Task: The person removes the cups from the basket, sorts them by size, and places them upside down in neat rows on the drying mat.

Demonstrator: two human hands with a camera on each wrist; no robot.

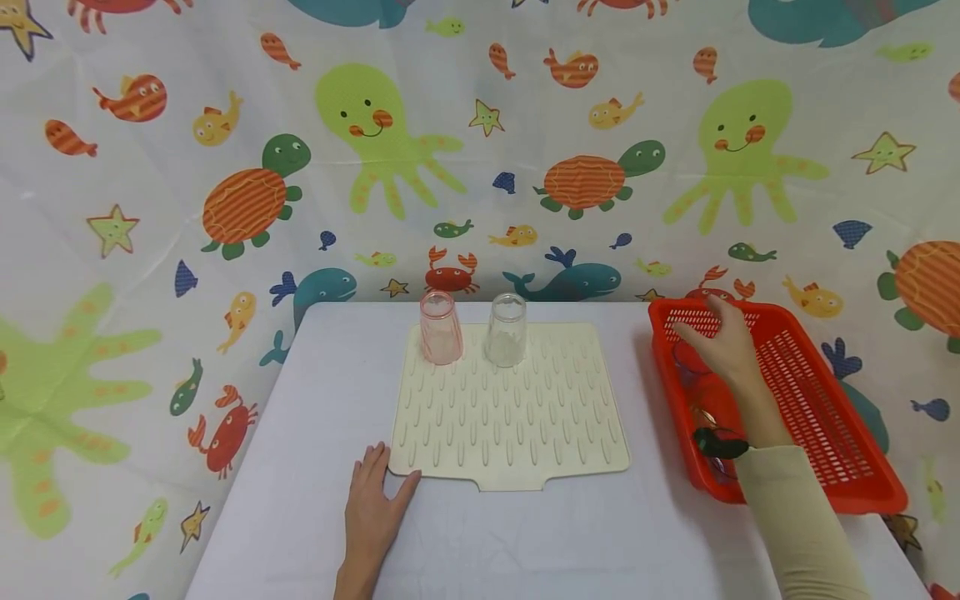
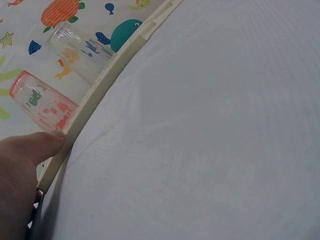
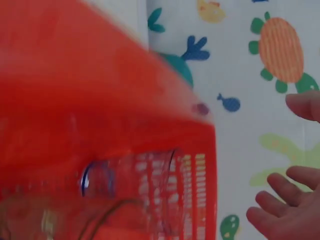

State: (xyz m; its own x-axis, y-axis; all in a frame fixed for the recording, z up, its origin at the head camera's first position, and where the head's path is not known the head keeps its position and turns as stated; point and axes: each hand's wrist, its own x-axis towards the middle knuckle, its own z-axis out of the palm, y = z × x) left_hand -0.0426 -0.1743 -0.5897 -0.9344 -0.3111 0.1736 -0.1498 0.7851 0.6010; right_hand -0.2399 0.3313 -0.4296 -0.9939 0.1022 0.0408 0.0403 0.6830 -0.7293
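Observation:
My left hand (image 1: 375, 512) rests at the front left corner of a cream draining mat (image 1: 510, 417). Its fingers lie along the mat's left side, and the thumb (image 2: 50, 144) touches the edge. Two glasses stand upside down at the back of the mat: a pink one (image 1: 441, 333) and, to its right, a clear one (image 1: 507, 333). Over the left part of a red plastic basket (image 1: 813, 400), my right hand (image 1: 731, 346) hovers with fingers and thumb spread, holding nothing. Inside the basket lie several glasses, among them a blue-rimmed glass (image 3: 125, 175) and an amber-tinted glass (image 3: 65, 220).
A white cloth (image 1: 322, 392) covers the table under mat and basket. Behind and beside it hangs a white curtain (image 1: 480, 158) printed with sea animals. A dark band (image 1: 720, 443) sits on the right wrist, over the basket.

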